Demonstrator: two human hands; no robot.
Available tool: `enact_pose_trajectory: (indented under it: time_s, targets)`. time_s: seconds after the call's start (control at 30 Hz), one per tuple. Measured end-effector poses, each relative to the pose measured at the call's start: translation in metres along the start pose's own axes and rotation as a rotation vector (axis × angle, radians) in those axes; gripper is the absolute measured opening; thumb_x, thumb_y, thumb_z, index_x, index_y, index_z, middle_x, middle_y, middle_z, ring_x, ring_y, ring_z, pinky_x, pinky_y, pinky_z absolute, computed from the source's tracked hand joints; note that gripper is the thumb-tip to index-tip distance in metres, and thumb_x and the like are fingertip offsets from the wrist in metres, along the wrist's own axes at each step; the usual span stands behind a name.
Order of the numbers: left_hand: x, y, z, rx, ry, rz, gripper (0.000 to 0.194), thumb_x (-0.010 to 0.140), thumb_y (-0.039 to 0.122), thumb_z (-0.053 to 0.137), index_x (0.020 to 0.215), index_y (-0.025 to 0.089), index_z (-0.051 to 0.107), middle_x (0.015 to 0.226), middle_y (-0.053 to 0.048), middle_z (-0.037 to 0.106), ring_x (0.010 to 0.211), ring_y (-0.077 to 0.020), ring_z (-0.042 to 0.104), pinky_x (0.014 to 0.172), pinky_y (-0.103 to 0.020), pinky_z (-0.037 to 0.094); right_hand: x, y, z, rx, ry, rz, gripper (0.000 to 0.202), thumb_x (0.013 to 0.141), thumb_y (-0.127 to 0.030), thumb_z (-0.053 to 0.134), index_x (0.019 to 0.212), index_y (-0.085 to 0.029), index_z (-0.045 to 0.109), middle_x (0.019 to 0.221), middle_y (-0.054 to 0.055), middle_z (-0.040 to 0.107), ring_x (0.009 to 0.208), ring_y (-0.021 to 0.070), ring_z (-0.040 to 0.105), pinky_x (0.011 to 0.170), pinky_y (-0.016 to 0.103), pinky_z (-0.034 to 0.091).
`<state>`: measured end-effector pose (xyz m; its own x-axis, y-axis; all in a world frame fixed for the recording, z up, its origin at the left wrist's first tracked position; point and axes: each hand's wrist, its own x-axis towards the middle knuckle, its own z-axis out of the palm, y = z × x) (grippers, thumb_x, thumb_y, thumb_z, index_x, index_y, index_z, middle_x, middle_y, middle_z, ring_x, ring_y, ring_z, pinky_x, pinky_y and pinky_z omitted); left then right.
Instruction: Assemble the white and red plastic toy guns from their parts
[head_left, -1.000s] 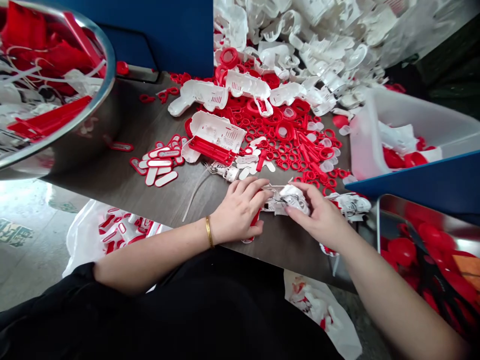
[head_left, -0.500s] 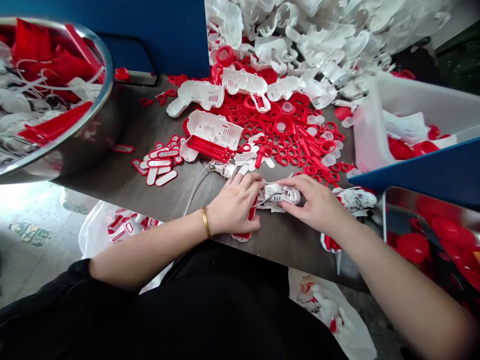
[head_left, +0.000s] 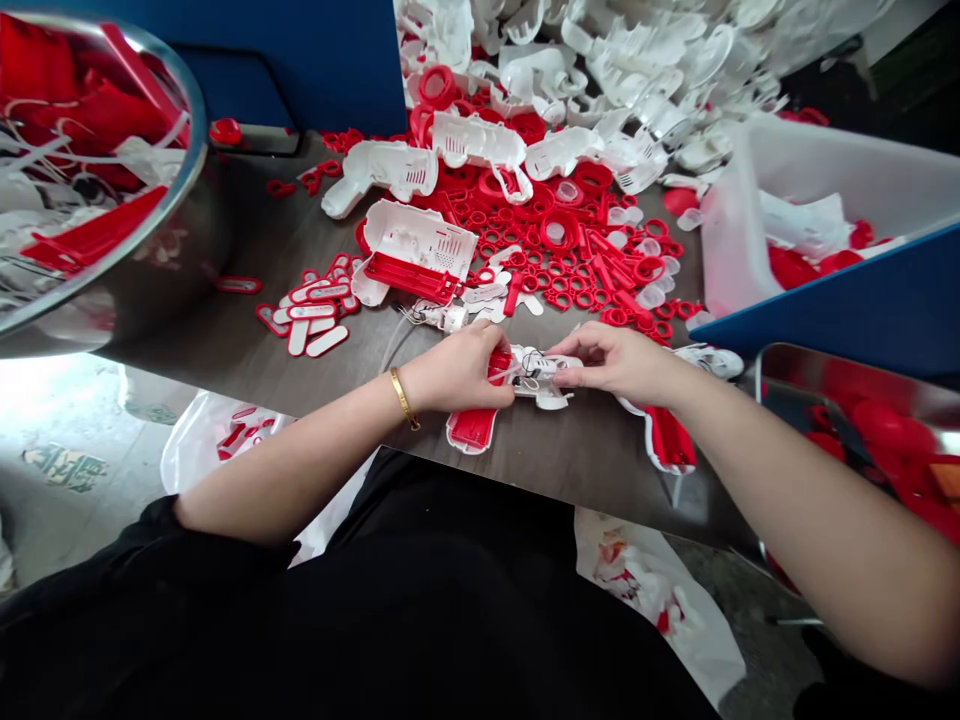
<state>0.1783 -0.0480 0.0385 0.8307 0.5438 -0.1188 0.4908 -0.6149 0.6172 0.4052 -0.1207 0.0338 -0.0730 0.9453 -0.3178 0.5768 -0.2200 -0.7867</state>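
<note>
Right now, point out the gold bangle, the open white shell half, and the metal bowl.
gold bangle [head_left: 403, 398], head view, band on left wrist.
open white shell half [head_left: 417, 243], head view, inner face.
metal bowl [head_left: 196, 150], head view, right rim.

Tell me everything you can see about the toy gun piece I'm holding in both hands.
The toy gun piece is a half shell of white and red plastic, lying flat on the dark table near its front edge. Its red grip points toward you. Thin wires and small white inner parts show in its open middle. Your left hand presses on the grip end, and your right hand pinches the white front end.
</note>
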Motion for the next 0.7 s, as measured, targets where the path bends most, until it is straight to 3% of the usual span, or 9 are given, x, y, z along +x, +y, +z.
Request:
enact_pose_trajectory:
  time_s: [0.17,0.37,0.43,0.53,0.63,0.7]
  targets:
    - [0.003,0.002,-0.005,0.013,-0.054,-0.055,0.039,0.067,0.035,0.062,0.098,0.012,0.059,0.098,-0.010,0.061,0.088,-0.0224,0.058,0.082,-0.035,0.048,0.008,-0.005,-0.008,0.220,-0.136,0.125,0.025,0.061,-0.034,0.077,0.083,-0.026,0.072,0.080,0.000,0.071,0.072,0.0161,0.066,0.071,0.034,0.056]
    - [0.005,-0.001,-0.005,0.015,-0.045,-0.048,0.040,0.067,0.038,0.062,0.098,0.013,0.059,0.095,-0.009,0.063,0.087,-0.0224,0.058,0.079,-0.034,0.047,0.008,-0.006,-0.008,0.178,-0.141,0.124,0.025,0.063,-0.036,0.076,0.086,-0.026,0.071,0.078,0.000,0.071,0.072,0.0164,0.066,0.071,0.034,0.055]
    - [0.005,-0.003,-0.004,0.016,-0.038,-0.037,0.038,0.067,0.037,0.062,0.096,0.013,0.059,0.094,-0.008,0.063,0.085,-0.0221,0.059,0.079,-0.034,0.047,0.004,-0.010,-0.004,0.049,-0.091,0.089,0.027,0.064,-0.037,0.075,0.089,-0.026,0.071,0.080,0.000,0.069,0.072,0.0170,0.065,0.069,0.034,0.054]
    - [0.000,-0.003,-0.002,0.007,-0.011,0.019,0.037,0.067,0.032,0.062,0.098,0.013,0.057,0.094,-0.008,0.062,0.086,-0.0214,0.059,0.079,-0.033,0.048,-0.009,-0.018,0.010,-0.337,0.070,-0.034,0.027,0.067,-0.037,0.075,0.091,-0.025,0.072,0.087,0.002,0.064,0.071,0.0184,0.062,0.066,0.034,0.051]
    - [-0.010,0.002,0.006,0.070,0.106,0.147,0.048,0.069,0.035,0.066,0.109,0.012,0.053,0.111,-0.013,0.058,0.102,-0.0253,0.055,0.090,-0.037,0.045,-0.029,-0.022,0.029,-0.609,0.241,-0.178,0.028,0.075,-0.035,0.072,0.100,-0.023,0.071,0.093,0.006,0.059,0.076,0.0197,0.061,0.067,0.034,0.050]
    - [-0.016,0.009,0.014,0.173,0.214,0.135,0.048,0.074,0.045,0.065,0.108,0.012,0.054,0.116,-0.015,0.055,0.109,-0.0297,0.050,0.094,-0.043,0.042,-0.039,-0.018,0.040,-0.644,0.339,-0.265,0.029,0.080,-0.036,0.068,0.105,-0.020,0.070,0.094,0.007,0.056,0.077,0.0197,0.061,0.065,0.032,0.050]
